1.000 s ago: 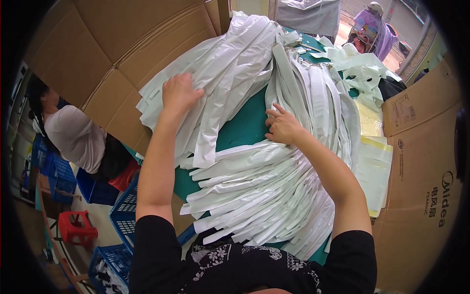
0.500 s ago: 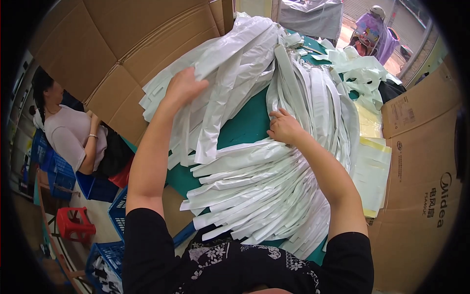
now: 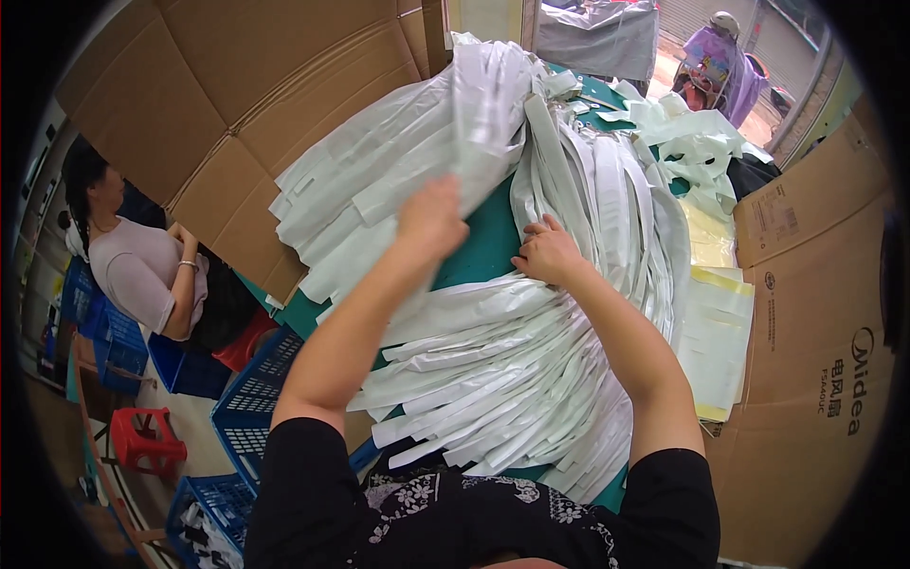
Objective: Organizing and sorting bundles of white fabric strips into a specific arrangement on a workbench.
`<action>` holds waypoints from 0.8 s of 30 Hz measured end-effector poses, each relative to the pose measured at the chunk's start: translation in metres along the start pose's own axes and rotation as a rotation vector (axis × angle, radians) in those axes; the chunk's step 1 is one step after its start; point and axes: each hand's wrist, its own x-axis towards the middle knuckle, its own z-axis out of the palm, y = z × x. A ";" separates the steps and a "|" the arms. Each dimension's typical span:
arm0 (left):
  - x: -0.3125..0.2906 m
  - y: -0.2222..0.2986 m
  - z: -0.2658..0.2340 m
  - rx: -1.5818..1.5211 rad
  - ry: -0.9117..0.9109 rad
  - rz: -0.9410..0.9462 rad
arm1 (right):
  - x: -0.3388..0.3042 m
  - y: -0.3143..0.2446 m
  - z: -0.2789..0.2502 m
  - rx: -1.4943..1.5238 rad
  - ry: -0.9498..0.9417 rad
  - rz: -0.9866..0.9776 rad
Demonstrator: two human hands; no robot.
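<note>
A big bunch of long white plastic strips [image 3: 360, 161], gathered at the far end, fans over the left part of the green table [image 3: 488, 228]. My left hand [image 3: 431, 223], smeared by motion, is closed around the lower end of white strips [image 3: 483, 114] pulled from that bunch. On the right, a second thick bundle of strips [image 3: 616, 209] hangs toward me and bends round to the left, its loose ends [image 3: 474, 408] spread near my body. My right hand [image 3: 550, 251] lies on this bundle's inner edge where it bends, fingers apart and pressing down.
Tall cardboard walls flank the table, left [image 3: 256, 95] and right [image 3: 806, 360]. Pale sheets and yellow packs [image 3: 716, 322] lie along the right side, with crumpled plastic bags [image 3: 701, 142] beyond. A seated person [image 3: 142, 256], blue crates [image 3: 251, 398] and a red stool [image 3: 147, 441] are at left.
My left hand has swung right and toward me, drawing strips across from the left bunch. My right hand stays nearly where it was on the right bundle.
</note>
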 end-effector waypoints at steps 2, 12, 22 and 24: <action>-0.003 0.045 0.011 -0.147 -0.243 0.084 | -0.008 0.006 0.004 -0.020 0.016 0.027; -0.041 0.051 0.078 -0.248 -0.623 0.246 | -0.018 -0.043 -0.161 0.105 -0.413 -0.107; -0.045 0.066 0.063 -0.259 -0.610 0.223 | 0.094 0.091 -0.019 -0.102 -0.256 0.249; -0.050 0.064 0.063 -0.258 -0.598 0.217 | 0.076 0.095 -0.031 -0.002 -0.171 0.360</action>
